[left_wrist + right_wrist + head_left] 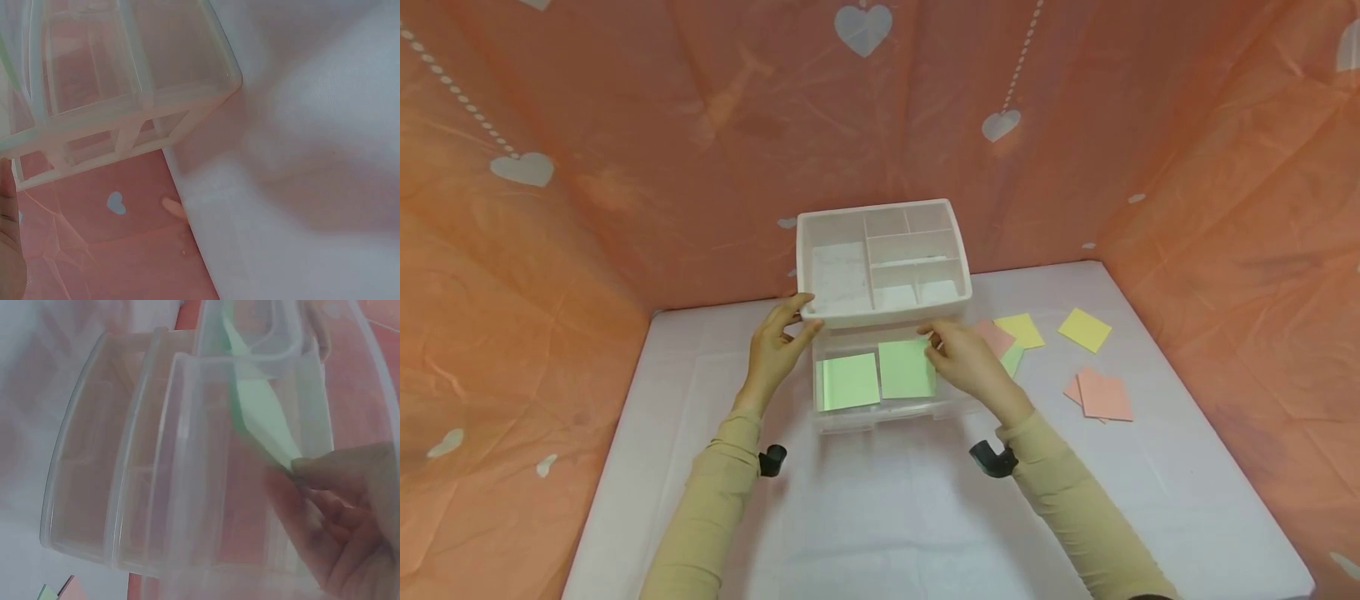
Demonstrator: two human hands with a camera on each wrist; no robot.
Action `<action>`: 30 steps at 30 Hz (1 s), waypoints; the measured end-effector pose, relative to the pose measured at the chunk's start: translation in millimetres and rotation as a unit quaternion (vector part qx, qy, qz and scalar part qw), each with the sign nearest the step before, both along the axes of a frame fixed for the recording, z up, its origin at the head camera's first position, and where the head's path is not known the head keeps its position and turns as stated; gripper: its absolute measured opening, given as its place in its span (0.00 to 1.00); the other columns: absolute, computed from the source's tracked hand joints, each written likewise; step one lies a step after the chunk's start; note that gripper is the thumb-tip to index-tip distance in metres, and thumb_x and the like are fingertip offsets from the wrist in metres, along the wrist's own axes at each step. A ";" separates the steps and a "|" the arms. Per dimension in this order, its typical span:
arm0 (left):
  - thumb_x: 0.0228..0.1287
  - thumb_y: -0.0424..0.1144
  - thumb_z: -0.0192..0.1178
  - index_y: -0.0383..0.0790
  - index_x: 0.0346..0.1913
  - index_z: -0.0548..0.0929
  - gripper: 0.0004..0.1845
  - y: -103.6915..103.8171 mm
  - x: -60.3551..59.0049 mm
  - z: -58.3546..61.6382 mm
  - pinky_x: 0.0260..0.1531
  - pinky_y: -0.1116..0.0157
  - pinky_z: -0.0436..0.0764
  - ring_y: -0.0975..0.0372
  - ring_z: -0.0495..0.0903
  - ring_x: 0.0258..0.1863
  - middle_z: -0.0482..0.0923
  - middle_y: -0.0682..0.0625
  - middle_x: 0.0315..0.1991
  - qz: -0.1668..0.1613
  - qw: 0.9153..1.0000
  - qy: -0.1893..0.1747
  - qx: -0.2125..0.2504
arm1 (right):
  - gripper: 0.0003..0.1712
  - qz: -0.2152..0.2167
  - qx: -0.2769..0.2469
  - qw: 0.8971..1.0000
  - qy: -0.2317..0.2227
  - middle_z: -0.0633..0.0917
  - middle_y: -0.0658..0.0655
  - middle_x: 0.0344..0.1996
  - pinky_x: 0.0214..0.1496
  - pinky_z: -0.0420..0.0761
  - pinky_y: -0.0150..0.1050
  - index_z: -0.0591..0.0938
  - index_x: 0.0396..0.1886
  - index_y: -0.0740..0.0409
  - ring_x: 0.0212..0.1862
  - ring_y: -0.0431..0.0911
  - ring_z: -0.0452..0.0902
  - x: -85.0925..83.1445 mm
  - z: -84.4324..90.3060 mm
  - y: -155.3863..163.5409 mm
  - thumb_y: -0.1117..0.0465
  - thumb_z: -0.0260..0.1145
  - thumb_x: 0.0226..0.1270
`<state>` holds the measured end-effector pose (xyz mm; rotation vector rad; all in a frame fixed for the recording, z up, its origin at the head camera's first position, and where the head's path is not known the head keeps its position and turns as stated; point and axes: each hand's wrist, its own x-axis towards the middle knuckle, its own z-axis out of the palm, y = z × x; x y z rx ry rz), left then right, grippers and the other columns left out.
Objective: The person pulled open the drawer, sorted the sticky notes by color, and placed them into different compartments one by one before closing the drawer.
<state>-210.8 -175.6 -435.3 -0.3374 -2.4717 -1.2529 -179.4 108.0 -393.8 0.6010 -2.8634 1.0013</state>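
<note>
My left hand [795, 321] grips the front left corner of a white divided tray [883, 258] and holds it tilted up above a clear plastic box [887, 417]. From below, the left wrist view shows the tray [125, 94], with part of my left hand at the edge. My right hand [934, 342] pinches a green note [906, 368] at its top right corner, inside the box. A second green note [848, 381] lies flat in the box to its left. The right wrist view shows the pinched green note [262, 419] and my fingertips [337, 500] through the clear walls.
Loose notes lie on the white table [880, 517] to the right of the box: two yellow ones [1084, 329] [1020, 330], pink ones [1105, 394] [996, 337] and a green one partly hidden. Orange cloth walls [512, 275] close in the table on three sides.
</note>
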 end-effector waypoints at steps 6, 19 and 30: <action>0.59 0.45 0.63 0.54 0.59 0.74 0.23 0.0 0.2 0.9 0.32 0.70 0.75 0.53 0.80 0.49 0.76 0.48 0.57 0.006 1.000 0.000 0.002 | 0.21 0.015 0.025 0.999 -0.022 0.80 0.60 0.33 0.34 0.77 0.38 0.74 0.50 0.66 0.34 0.48 0.75 -3.1 -0.1 -4.5 0.71 0.60 0.54; 0.60 0.44 0.63 0.54 0.59 0.75 0.22 1.6 -1.1 2.0 0.31 0.69 0.76 0.53 0.80 0.48 0.76 0.47 0.56 0.006 1.000 0.006 0.004 | 0.23 -0.005 0.072 0.997 -0.015 0.79 0.63 0.38 0.36 0.79 0.41 0.75 0.50 0.71 0.35 0.50 0.77 -4.8 -8.4 -8.7 0.68 0.64 0.52; 0.60 0.42 0.63 0.53 0.59 0.75 0.23 1.4 -0.6 0.2 0.30 0.70 0.76 0.52 0.80 0.48 0.77 0.46 0.56 0.005 1.000 0.014 -0.001 | 0.24 -0.006 0.075 0.997 -0.014 0.77 0.65 0.43 0.39 0.79 0.43 0.74 0.52 0.69 0.36 0.51 0.75 -3.4 -11.1 -10.0 0.69 0.65 0.52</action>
